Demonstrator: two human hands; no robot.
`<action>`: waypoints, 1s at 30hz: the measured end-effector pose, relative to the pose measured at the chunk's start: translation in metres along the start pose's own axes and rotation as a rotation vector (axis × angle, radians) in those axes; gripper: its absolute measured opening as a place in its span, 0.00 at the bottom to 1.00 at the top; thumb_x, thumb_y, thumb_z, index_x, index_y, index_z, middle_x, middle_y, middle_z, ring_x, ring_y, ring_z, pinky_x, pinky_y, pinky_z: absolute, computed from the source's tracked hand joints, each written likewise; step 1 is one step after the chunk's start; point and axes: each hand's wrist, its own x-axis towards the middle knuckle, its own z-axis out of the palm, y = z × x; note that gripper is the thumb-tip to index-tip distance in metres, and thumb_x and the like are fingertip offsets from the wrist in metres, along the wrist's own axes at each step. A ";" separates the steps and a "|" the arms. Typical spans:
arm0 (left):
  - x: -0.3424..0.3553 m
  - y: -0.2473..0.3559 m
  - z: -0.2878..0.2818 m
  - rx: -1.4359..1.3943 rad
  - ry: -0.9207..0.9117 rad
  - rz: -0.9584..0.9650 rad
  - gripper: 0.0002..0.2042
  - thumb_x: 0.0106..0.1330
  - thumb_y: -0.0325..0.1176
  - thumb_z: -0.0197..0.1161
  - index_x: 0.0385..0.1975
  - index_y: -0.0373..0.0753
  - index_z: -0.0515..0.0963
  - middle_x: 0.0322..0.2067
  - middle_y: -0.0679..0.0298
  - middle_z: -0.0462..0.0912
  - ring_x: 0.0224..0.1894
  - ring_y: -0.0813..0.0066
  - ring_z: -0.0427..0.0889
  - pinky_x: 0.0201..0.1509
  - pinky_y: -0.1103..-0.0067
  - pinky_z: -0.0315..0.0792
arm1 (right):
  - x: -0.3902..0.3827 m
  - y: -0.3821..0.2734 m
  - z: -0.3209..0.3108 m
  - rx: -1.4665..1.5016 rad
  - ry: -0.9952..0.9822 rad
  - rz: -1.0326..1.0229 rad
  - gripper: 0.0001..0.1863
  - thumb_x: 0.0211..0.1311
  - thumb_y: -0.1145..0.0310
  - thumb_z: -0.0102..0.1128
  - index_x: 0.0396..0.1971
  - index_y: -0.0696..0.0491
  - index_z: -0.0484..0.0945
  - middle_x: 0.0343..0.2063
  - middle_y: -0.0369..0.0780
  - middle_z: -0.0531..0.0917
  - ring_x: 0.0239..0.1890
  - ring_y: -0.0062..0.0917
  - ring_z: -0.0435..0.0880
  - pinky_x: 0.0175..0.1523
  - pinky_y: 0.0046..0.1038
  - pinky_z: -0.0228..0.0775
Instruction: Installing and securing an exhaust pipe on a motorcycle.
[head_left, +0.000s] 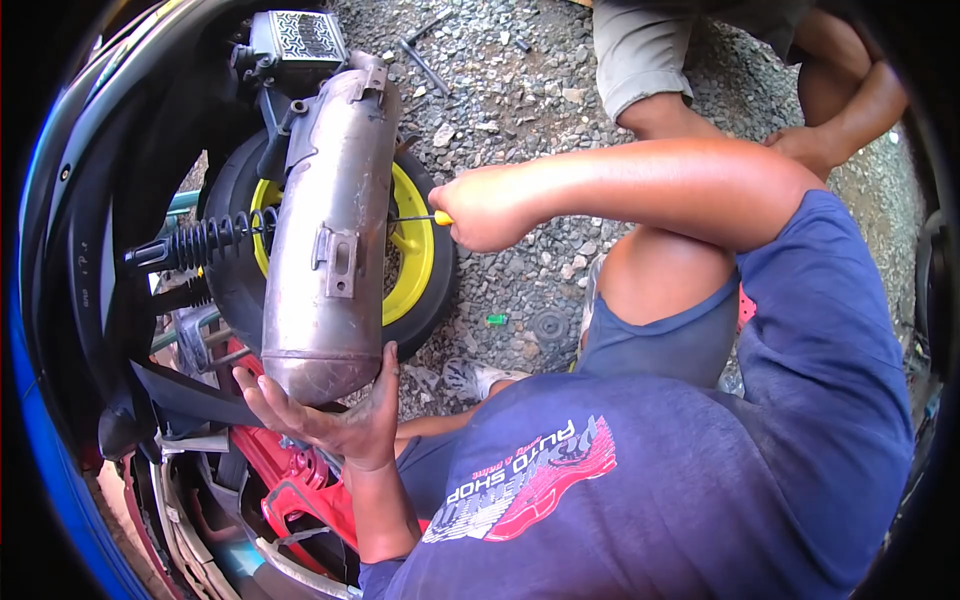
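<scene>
A scuffed metal exhaust muffler point(325, 200) stands upright along the scooter's rear wheel, in front of its black tyre point(435, 290) and yellow rim point(410, 240). My left hand point(345, 420) cups the muffler's rounded lower end, thumb along one side and fingers spread on the other. In my closed right hand point(485, 210) is a screwdriver point(443, 217) with a yellow handle. Its thin shaft points left to the muffler's right edge, where the tip is hidden.
A coil-spring shock absorber point(215, 238) and dark body panels point(110, 250) lie left of the wheel. Above is a radiator with a patterned cover point(298, 36). A black tool point(425, 65) and green piece point(496, 320) rest on gravel. Another person's leg point(645, 60) is at upper right.
</scene>
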 end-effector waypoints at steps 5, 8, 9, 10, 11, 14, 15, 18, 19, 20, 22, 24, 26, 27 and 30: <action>0.003 0.003 0.001 -0.045 -0.016 0.008 0.68 0.45 0.41 0.92 0.83 0.41 0.47 0.80 0.52 0.47 0.82 0.39 0.55 0.82 0.44 0.59 | -0.025 -0.024 -0.035 -0.306 0.009 -0.043 0.25 0.61 0.74 0.58 0.59 0.62 0.79 0.49 0.56 0.88 0.55 0.51 0.88 0.60 0.48 0.81; 0.003 0.004 0.000 -0.054 -0.009 0.017 0.68 0.45 0.41 0.92 0.83 0.41 0.47 0.80 0.51 0.46 0.82 0.38 0.56 0.82 0.44 0.60 | -0.015 -0.017 -0.027 -0.327 0.036 -0.061 0.25 0.63 0.74 0.59 0.61 0.61 0.79 0.49 0.56 0.88 0.55 0.51 0.89 0.60 0.48 0.81; 0.003 0.005 0.000 -0.043 -0.010 0.018 0.68 0.45 0.41 0.92 0.83 0.41 0.47 0.80 0.51 0.46 0.82 0.38 0.56 0.81 0.44 0.60 | -0.006 -0.011 -0.024 -0.245 -0.004 -0.063 0.24 0.65 0.73 0.59 0.61 0.62 0.78 0.48 0.55 0.89 0.52 0.48 0.90 0.57 0.46 0.83; 0.003 0.004 0.000 -0.043 -0.009 0.017 0.68 0.45 0.41 0.92 0.83 0.41 0.47 0.80 0.51 0.46 0.82 0.38 0.56 0.81 0.44 0.60 | -0.003 -0.012 -0.027 -0.163 -0.043 -0.064 0.23 0.67 0.73 0.59 0.61 0.63 0.78 0.47 0.54 0.89 0.50 0.45 0.91 0.55 0.44 0.84; 0.003 0.004 0.000 -0.041 -0.010 0.015 0.68 0.45 0.41 0.92 0.83 0.41 0.47 0.80 0.51 0.46 0.82 0.38 0.56 0.81 0.44 0.60 | 0.000 -0.009 -0.036 -0.078 -0.182 -0.046 0.22 0.71 0.71 0.56 0.61 0.65 0.77 0.44 0.52 0.90 0.45 0.36 0.93 0.48 0.38 0.86; 0.002 0.003 -0.001 -0.036 -0.009 0.016 0.68 0.45 0.41 0.92 0.83 0.40 0.47 0.80 0.52 0.46 0.81 0.38 0.56 0.81 0.44 0.60 | -0.011 -0.017 -0.039 0.364 -0.239 0.108 0.19 0.71 0.72 0.52 0.57 0.64 0.80 0.39 0.49 0.90 0.41 0.28 0.93 0.41 0.33 0.86; 0.002 0.003 -0.002 -0.035 -0.008 0.019 0.68 0.45 0.41 0.92 0.83 0.40 0.47 0.80 0.52 0.46 0.81 0.38 0.57 0.81 0.44 0.60 | -0.015 -0.022 -0.040 0.268 -0.247 0.069 0.19 0.70 0.73 0.49 0.53 0.65 0.83 0.39 0.51 0.90 0.43 0.34 0.93 0.45 0.38 0.85; 0.001 0.006 0.000 -0.040 -0.003 0.012 0.67 0.45 0.41 0.92 0.83 0.40 0.48 0.80 0.51 0.47 0.81 0.38 0.57 0.82 0.45 0.60 | 0.015 -0.002 0.021 -0.112 0.040 -0.180 0.18 0.68 0.72 0.51 0.50 0.67 0.82 0.48 0.59 0.89 0.54 0.51 0.89 0.59 0.46 0.80; -0.001 0.005 0.000 -0.036 -0.003 0.006 0.67 0.45 0.41 0.92 0.83 0.40 0.48 0.80 0.51 0.47 0.81 0.38 0.57 0.82 0.45 0.60 | -0.010 -0.029 0.006 0.132 0.060 0.034 0.19 0.68 0.71 0.52 0.52 0.65 0.81 0.50 0.59 0.88 0.56 0.52 0.88 0.61 0.46 0.80; 0.000 0.005 -0.001 -0.033 -0.004 0.011 0.67 0.45 0.42 0.93 0.82 0.39 0.48 0.80 0.51 0.48 0.81 0.39 0.58 0.82 0.45 0.60 | -0.014 -0.030 0.011 0.261 0.087 0.107 0.19 0.68 0.71 0.53 0.54 0.66 0.80 0.49 0.60 0.88 0.56 0.52 0.88 0.62 0.47 0.80; -0.001 0.005 -0.001 -0.031 -0.007 0.014 0.67 0.45 0.42 0.93 0.82 0.39 0.48 0.79 0.50 0.48 0.81 0.39 0.58 0.82 0.46 0.60 | -0.013 -0.031 0.022 0.291 0.203 0.107 0.22 0.68 0.72 0.52 0.56 0.68 0.80 0.47 0.58 0.89 0.47 0.49 0.92 0.51 0.47 0.85; -0.003 0.004 0.000 -0.050 0.007 -0.010 0.67 0.43 0.44 0.93 0.81 0.36 0.50 0.76 0.46 0.57 0.80 0.43 0.57 0.82 0.48 0.57 | -0.013 -0.036 0.025 0.304 0.196 0.132 0.21 0.68 0.71 0.52 0.56 0.69 0.77 0.47 0.60 0.88 0.50 0.52 0.90 0.56 0.48 0.83; -0.002 0.004 -0.003 -0.043 0.015 0.000 0.67 0.43 0.44 0.93 0.80 0.36 0.50 0.76 0.46 0.57 0.79 0.43 0.57 0.82 0.49 0.57 | -0.017 -0.042 0.026 0.312 0.205 0.151 0.21 0.69 0.69 0.53 0.56 0.69 0.75 0.46 0.63 0.87 0.54 0.55 0.88 0.60 0.50 0.80; -0.002 0.004 -0.005 -0.036 0.018 0.008 0.67 0.44 0.43 0.93 0.80 0.36 0.50 0.76 0.46 0.58 0.79 0.42 0.58 0.82 0.49 0.57 | -0.018 -0.042 0.028 0.325 0.223 0.168 0.22 0.70 0.69 0.53 0.56 0.69 0.74 0.46 0.63 0.87 0.53 0.56 0.88 0.60 0.50 0.80; 0.000 0.001 -0.003 -0.072 0.022 0.020 0.67 0.43 0.43 0.94 0.81 0.36 0.49 0.76 0.47 0.58 0.79 0.42 0.59 0.81 0.50 0.58 | -0.018 -0.039 0.031 0.348 0.302 0.149 0.20 0.72 0.67 0.53 0.55 0.68 0.74 0.44 0.63 0.87 0.52 0.57 0.88 0.60 0.51 0.79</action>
